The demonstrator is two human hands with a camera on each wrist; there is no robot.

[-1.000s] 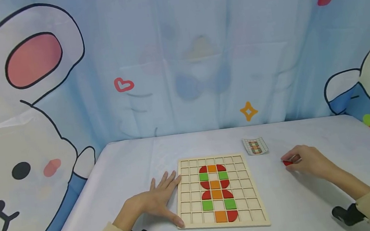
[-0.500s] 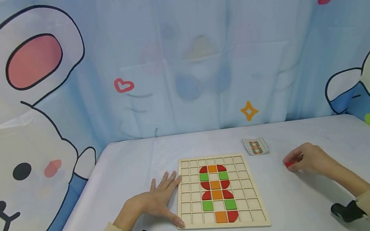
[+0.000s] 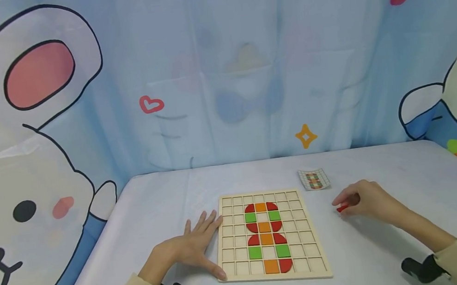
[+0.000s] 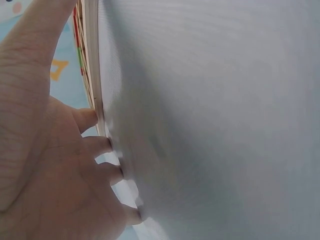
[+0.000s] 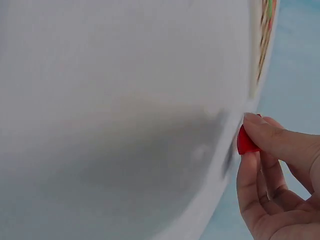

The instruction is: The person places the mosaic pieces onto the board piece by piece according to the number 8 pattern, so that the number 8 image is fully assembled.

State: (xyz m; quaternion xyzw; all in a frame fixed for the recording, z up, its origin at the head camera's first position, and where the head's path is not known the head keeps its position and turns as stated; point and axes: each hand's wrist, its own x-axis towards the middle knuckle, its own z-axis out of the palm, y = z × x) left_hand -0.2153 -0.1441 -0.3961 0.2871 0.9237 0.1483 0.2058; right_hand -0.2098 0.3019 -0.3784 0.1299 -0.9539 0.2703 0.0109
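Observation:
A wooden grid board [image 3: 232,244] lies on the white table, with red quarter-round, orange square and green pieces set in its middle columns. Along the board's left edge rests my left hand [image 3: 195,248], fingers spread and thumb at the near left corner. The left wrist view shows that hand [image 4: 65,160] with its fingertips down beside the board's edge [image 4: 92,60]. Right of the board, my right hand [image 3: 370,199] pinches a red quarter-round piece [image 3: 342,208]. In the right wrist view the piece [image 5: 247,142] sits between thumb and fingers, its curved side showing.
A small paper card [image 3: 314,180] printed with a coloured grid pattern lies behind and right of the board. The white-covered table [image 3: 166,191] ends at a blue cartoon curtain [image 3: 242,113]. Black wrist cameras [image 3: 423,269] are worn at both sleeves.
My right hand has moved left toward the board with the red piece pinched in it. My left hand has stayed at the board's left edge.

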